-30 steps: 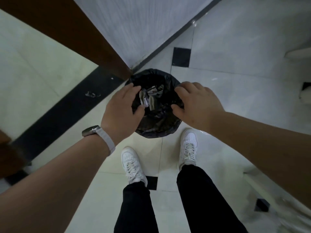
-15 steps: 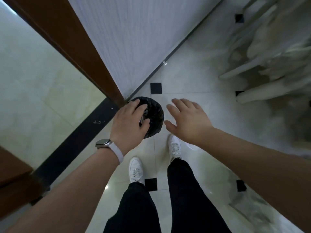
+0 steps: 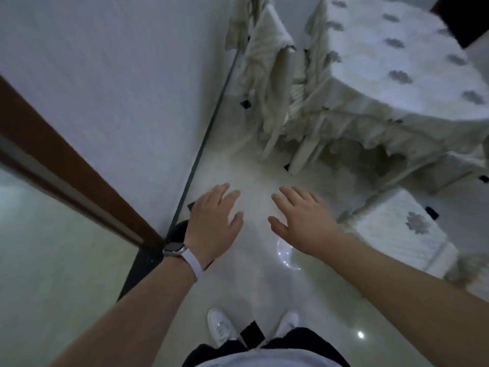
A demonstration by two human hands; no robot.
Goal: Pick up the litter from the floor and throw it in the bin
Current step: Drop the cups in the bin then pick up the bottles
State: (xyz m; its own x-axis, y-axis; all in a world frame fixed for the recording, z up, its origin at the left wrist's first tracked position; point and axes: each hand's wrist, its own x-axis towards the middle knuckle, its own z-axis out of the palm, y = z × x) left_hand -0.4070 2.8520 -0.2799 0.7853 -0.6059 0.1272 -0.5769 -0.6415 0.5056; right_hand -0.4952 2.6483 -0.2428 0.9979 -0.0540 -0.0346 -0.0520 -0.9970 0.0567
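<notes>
Only a dark sliver of the black-lined bin (image 3: 177, 231) shows by the wall's foot, mostly hidden behind my left hand and wrist. My left hand (image 3: 211, 221), with a watch on its wrist, hovers over it with straight fingers and holds nothing. My right hand (image 3: 301, 221) is stretched out beside it over the pale floor, fingers spread, empty. I see no litter on the floor in this view.
A white wall (image 3: 119, 88) and brown door frame (image 3: 79, 168) stand at the left. Chairs (image 3: 270, 75) and a table (image 3: 397, 62) draped in white cloth fill the upper right, a covered stool (image 3: 402, 234) at the right. My white shoes (image 3: 219, 327) stand on the glossy tiles.
Both hands have lifted away from the bin's rim and opened. The view has swung up and right, so the bin slid down-left behind my left hand and the draped furniture came into view.
</notes>
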